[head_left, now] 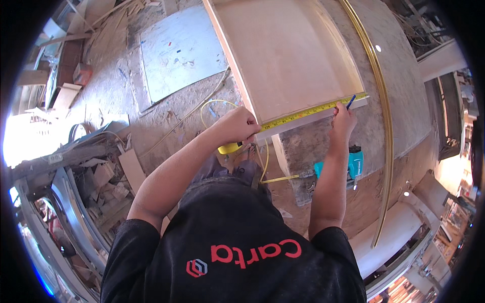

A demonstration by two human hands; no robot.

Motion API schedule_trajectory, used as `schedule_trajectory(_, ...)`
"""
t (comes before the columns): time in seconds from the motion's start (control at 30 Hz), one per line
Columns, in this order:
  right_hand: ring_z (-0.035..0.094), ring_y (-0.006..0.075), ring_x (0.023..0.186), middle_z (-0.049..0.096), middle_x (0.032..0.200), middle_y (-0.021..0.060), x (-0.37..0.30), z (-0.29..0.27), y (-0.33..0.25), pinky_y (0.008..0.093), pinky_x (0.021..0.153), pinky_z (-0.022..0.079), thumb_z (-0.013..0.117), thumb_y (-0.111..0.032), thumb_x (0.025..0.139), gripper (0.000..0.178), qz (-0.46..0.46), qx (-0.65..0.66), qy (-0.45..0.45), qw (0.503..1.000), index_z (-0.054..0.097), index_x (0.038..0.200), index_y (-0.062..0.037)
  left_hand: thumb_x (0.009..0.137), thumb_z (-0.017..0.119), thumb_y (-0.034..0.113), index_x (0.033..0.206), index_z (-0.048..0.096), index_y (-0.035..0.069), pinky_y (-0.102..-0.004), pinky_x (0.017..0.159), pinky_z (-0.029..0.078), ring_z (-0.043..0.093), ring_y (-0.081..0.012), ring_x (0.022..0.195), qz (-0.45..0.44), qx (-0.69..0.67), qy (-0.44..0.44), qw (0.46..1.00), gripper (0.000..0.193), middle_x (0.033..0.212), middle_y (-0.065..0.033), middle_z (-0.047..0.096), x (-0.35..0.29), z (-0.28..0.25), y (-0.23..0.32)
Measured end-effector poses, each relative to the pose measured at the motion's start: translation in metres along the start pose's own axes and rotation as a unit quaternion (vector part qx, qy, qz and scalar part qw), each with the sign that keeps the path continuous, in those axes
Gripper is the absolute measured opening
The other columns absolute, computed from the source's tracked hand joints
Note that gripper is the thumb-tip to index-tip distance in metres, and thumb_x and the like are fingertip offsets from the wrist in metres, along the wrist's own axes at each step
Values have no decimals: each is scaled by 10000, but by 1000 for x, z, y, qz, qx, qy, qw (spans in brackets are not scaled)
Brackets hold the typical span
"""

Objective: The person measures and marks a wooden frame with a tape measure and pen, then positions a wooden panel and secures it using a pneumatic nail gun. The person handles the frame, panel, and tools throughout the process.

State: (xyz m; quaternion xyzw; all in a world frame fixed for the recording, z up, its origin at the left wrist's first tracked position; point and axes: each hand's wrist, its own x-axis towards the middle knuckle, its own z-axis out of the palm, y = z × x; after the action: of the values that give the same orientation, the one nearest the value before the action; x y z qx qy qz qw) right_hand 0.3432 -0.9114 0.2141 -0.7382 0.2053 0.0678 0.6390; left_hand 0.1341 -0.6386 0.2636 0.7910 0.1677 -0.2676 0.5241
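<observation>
A yellow tape measure blade (pixel 298 115) lies stretched along the near edge of a shallow wooden panel box (pixel 288 55). My left hand (pixel 237 124) is closed on the tape at the box's near left corner, its fingers partly hidden. Just below that hand shows the yellow tape measure case (pixel 231 148). Closed around a blue pen (pixel 351 101), my right hand (pixel 343 121) is at the tape near the box's right corner. The pen points up and to the right, next to the blade.
Right of my feet, a teal air nailer (pixel 355 162) with a yellow hose (pixel 280 179) rests on the work surface. A long gold trim strip (pixel 382 96) runs down the right side. A pale sheet (pixel 182 53) lies at the far left; wood scraps (pixel 103 177) are heaped nearer left.
</observation>
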Motion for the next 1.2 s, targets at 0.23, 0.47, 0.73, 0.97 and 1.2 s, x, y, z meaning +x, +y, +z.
schedule_trajectory(0.23, 459, 74, 572, 557, 702, -16, -9, 0, -2, 268, 541, 332, 690, -174, 888, 159, 0, -18, -43, 999, 625, 798, -61, 974, 606, 140, 1151, 716, -95, -307, 602, 545, 664, -139, 621, -9, -63, -14, 998, 314, 719, -94, 701, -8, -2, -5)
schedule_trajectory(0.47, 481, 91, 611, 542, 688, -22, -23, -9, -13, 276, 564, 360, 710, -299, 930, 284, -136, -131, 44, 981, 700, 809, -42, 990, 575, 134, 1229, 694, -96, -305, 621, 543, 646, -133, 623, -16, -44, -31, 998, 353, 741, -91, 697, -6, -2, -2)
schedule_trajectory(0.73, 478, 93, 657, 665, 748, 2, -59, 10, -66, 259, 615, 388, 545, -525, 1066, 587, -184, -125, -248, 943, 752, 841, -24, 1001, 576, 116, 1247, 685, -99, -301, 618, 540, 649, -124, 624, -34, -42, -58, 997, 345, 737, -72, 697, -3, -5, 1)
schedule_trajectory(0.97, 667, 114, 765, 737, 807, 50, -76, 62, -62, 285, 703, 535, 765, -235, 919, 217, -237, -318, -572, 718, 757, 911, -19, 1007, 564, 121, 1247, 675, -105, -302, 622, 535, 649, -129, 610, -30, -59, -74, 995, 348, 722, -69, 692, -7, -8, 4)
schedule_trajectory(1.2, 671, 112, 757, 740, 820, 47, -65, 67, -41, 295, 700, 550, 772, -186, 877, 173, -193, -316, -609, 701, 757, 928, -22, 1008, 567, 131, 1241, 680, -98, -304, 619, 532, 662, -130, 619, -22, -38, -86, 995, 346, 717, -72, 698, -9, -11, 8)
